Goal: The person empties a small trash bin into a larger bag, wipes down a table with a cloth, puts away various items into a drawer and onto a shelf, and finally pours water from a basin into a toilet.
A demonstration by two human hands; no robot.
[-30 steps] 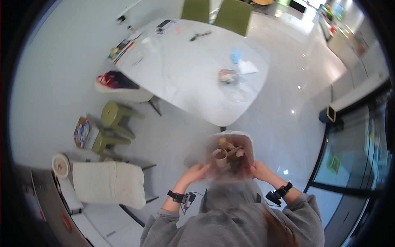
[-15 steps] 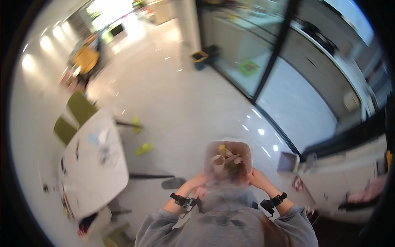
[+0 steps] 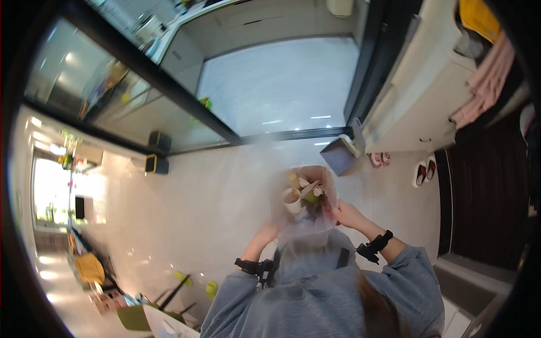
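In front of my body I carry a translucent plastic bag of trash [image 3: 309, 226], its mouth spread open and facing up. I cannot tell whether a rigid bin lies under the film. Inside it are a white paper cup [image 3: 292, 201], crumpled tissues [image 3: 317, 190] and something green [image 3: 311, 197]. My left hand [image 3: 270, 232] is closed on the bag's left side, its fingers partly hidden by blurred film. On the right side of the mouth, my right hand [image 3: 346, 215] grips the edge between thumb and fingers. Both wrists wear black straps.
A grey dustpan [image 3: 340, 156] stands just past the bag, by the black-framed sliding glass door [image 3: 135, 73]. Slippers [image 3: 424, 172] lie near the dark entry door [image 3: 486, 203]. A small dark bin [image 3: 156, 164] stands by the glass. Green chairs and a white table [image 3: 166, 324] are at lower left.
My view has turned to the right: the table has slid to the lower left, and the kitchen doorway and dustpan are now ahead. Both hands still hold the bag.
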